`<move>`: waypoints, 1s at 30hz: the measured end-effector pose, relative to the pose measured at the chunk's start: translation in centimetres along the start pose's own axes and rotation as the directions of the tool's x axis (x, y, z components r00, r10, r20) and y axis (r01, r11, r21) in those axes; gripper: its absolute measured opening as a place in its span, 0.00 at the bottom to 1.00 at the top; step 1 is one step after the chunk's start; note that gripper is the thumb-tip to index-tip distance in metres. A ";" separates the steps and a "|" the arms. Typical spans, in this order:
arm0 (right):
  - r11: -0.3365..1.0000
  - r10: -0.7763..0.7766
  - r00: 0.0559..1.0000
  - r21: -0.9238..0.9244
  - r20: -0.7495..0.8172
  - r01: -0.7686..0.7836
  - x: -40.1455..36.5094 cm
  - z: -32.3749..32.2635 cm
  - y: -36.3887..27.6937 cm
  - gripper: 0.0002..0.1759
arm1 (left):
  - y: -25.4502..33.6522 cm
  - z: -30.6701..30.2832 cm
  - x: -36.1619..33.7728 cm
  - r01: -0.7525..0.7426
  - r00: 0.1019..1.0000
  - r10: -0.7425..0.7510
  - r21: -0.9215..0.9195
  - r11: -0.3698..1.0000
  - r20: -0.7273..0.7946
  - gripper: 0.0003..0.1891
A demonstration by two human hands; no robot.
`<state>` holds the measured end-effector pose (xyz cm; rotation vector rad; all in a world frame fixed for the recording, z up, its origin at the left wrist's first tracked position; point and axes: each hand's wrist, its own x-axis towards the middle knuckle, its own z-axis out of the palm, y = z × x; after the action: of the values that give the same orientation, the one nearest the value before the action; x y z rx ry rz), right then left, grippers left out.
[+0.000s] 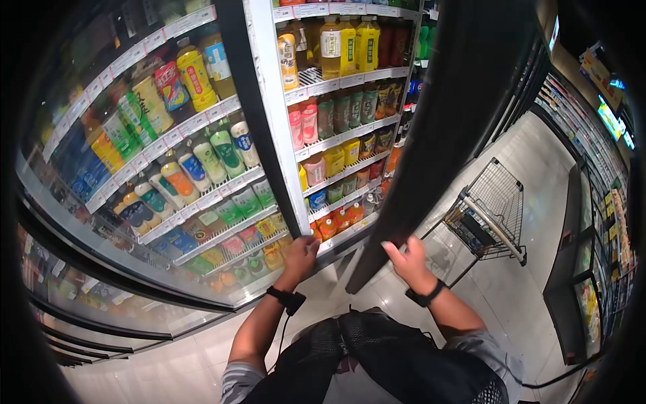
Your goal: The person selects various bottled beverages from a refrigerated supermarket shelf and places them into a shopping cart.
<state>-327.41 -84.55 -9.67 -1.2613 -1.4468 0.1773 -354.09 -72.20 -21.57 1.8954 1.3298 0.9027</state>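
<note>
A glass-fronted drinks cooler fills the left and centre, its shelves (350, 81) lined with bottles. One black-framed door (431, 128) stands swung open toward me. My right hand (409, 261) is at the lower edge of that door, thumb raised and apart from the fingers, with nothing visible in it. Beside the lower end of the neighbouring door frame (266, 121) is my left hand (303, 254), its fingers bent; whether they hold the frame is hard to make out. Both wrists wear black bands.
A wire shopping cart (491, 209) stands on the tiled floor to the right, beyond the open door. Farther right runs a low dark display case (575, 269), with stocked shelves (616, 222) behind it. More cooler doors line the lower left.
</note>
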 end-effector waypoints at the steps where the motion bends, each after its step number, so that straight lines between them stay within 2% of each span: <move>1: 0.999 -0.007 0.999 -0.043 -0.041 0.005 -1.7 -2.0 1.8 0.21 | 0.7 1.2 2.3 -0.006 1.000 0.006 -0.007 1.000 0.001 0.16; 3: 0.997 0.071 0.996 -0.033 -0.062 -0.073 -4.8 -6.2 5.3 0.32 | 2.3 3.5 7.8 -0.372 0.927 0.375 0.106 0.922 -0.008 0.21; 5: 0.999 -0.043 0.951 -0.005 -0.307 0.044 -5.6 -8.7 8.2 0.41 | 5.7 5.3 13.7 -0.473 0.857 0.494 0.154 0.867 -0.150 0.28; 7: 0.988 0.124 0.862 0.140 -0.492 -0.062 -9.0 -11.1 12.0 0.44 | 9.8 6.1 20.5 -0.450 0.819 0.521 0.295 0.843 -0.239 0.32; 9: 0.958 0.225 0.840 0.269 -0.493 -0.098 -12.0 -14.2 15.5 0.46 | 12.5 7.2 26.9 -0.397 0.773 0.492 0.299 0.868 -0.401 0.36; 10: 0.989 0.115 0.891 0.137 -0.439 -0.060 -11.0 -15.5 14.5 0.46 | 13.1 7.7 30.3 -0.397 0.724 0.524 0.349 0.849 -0.449 0.37; 11: 0.985 0.114 0.921 0.162 -0.373 -0.056 -10.8 -16.6 14.6 0.45 | 13.2 7.9 33.4 -0.393 0.670 0.555 0.399 0.829 -0.493 0.39; 13: 0.962 0.210 0.923 -0.101 -0.322 -0.254 -11.2 -18.3 14.4 0.42 | 14.4 7.5 37.4 -0.243 0.706 0.445 0.402 0.883 -0.551 0.36; 14: 0.955 0.161 0.875 -0.152 -0.457 -0.255 -10.5 -17.8 14.2 0.36 | 14.9 7.1 39.0 -0.131 0.779 0.328 0.374 0.918 -0.534 0.34; 15: 0.951 0.165 0.871 -0.160 -0.463 -0.266 -10.9 -19.1 14.8 0.36 | 15.3 6.6 40.3 -0.014 0.835 0.204 0.351 0.936 -0.510 0.32; 16: 0.891 0.328 0.871 -0.188 -0.366 -0.414 -11.9 -20.5 15.3 0.31 | 15.4 6.5 41.3 0.022 0.841 0.187 0.379 0.925 -0.507 0.29; 17: 0.806 0.487 0.831 -0.227 -0.270 -0.546 -12.5 -21.5 15.7 0.27 | 15.4 6.5 42.2 0.057 0.847 0.171 0.406 0.912 -0.504 0.26; 18: 0.703 0.378 0.895 -0.556 -0.235 -0.443 -10.0 -21.3 12.2 0.19 | 15.2 6.5 43.0 0.051 0.846 0.189 0.429 0.902 -0.498 0.25; 19: 0.696 0.383 0.892 -0.560 -0.240 -0.450 -10.1 -21.5 12.6 0.19 | 15.2 6.5 43.4 0.052 0.844 0.201 0.448 0.892 -0.498 0.24; 20: 0.764 0.311 0.905 -0.490 -0.291 -0.420 -10.4 -21.7 13.0 0.16 | 15.2 6.4 43.8 0.033 0.850 0.214 0.454 0.891 -0.481 0.23; 21: 0.824 0.239 0.907 -0.421 -0.346 -0.378 -10.7 -21.6 13.2 0.14 | 16.4 6.3 43.8 0.093 0.882 0.140 0.456 0.885 -0.451 0.22; 22: 0.761 0.316 0.917 -0.514 -0.242 -0.397 -8.2 -21.7 10.9 0.12 | 15.9 6.4 44.5 0.090 0.885 0.146 0.472 0.877 -0.441 0.22; 25: 0.716 0.240 0.936 -0.603 -0.259 -0.351 -10.6 -22.4 12.9 0.11 | 15.4 6.7 44.8 0.095 0.895 0.145 0.499 0.861 -0.421 0.23; 27: 0.723 0.264 0.926 -0.580 -0.271 -0.376 -11.3 -22.2 12.9 0.12 | 15.6 6.9 44.0 0.103 0.901 0.137 0.511 0.853 -0.410 0.24; 29: 0.728 0.288 0.915 -0.557 -0.283 -0.401 -13.3 -22.3 14.2 0.12 | 15.8 7.5 41.9 -0.071 0.859 0.328 0.543 0.837 -0.392 0.27; 30: 0.844 0.416 0.818 -0.168 -0.397 -0.510 -16.1 -22.5 17.3 0.12 | 15.8 7.5 41.2 -0.114 0.869 0.350 0.547 0.829 -0.349 0.30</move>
<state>-303.45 -101.22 -24.36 -1.7671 -0.8505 0.0802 -329.51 -38.23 -5.88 2.4072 1.7612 1.2537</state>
